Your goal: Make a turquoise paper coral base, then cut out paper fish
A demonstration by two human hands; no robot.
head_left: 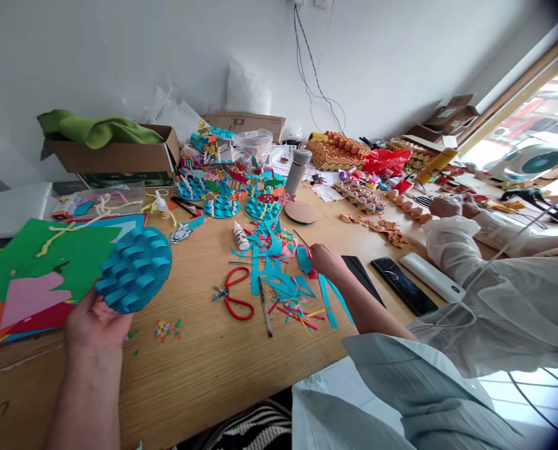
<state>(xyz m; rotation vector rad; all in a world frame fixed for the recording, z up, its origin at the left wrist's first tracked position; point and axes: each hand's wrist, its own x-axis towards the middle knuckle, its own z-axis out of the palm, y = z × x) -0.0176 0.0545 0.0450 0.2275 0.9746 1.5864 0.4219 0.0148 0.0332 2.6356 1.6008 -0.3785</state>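
My left hand (98,322) grips a round disc covered in curled blue paper strips (136,269), tilted up above the table's left side. Out over a heap of blue paper scraps (279,250), my right hand (324,259) is closed, and a thin wooden stick (302,238) sticks out from its fingertips. Red-handled scissors (236,294) lie open between my hands, beside a dark pen (264,309). A white glue bottle (241,236) leans at the heap's far left edge. Tiny coloured clippings (167,330) lie right of my left wrist.
Coloured paper sheets (35,256) are stacked at left. Finished blue paper models (223,203), a grey thermos (298,172) and a cardboard disc (301,212) stand farther back. Phones (403,286) lie at right, near a co-worker's sleeve (452,240). A box (119,156) holds green cloth.
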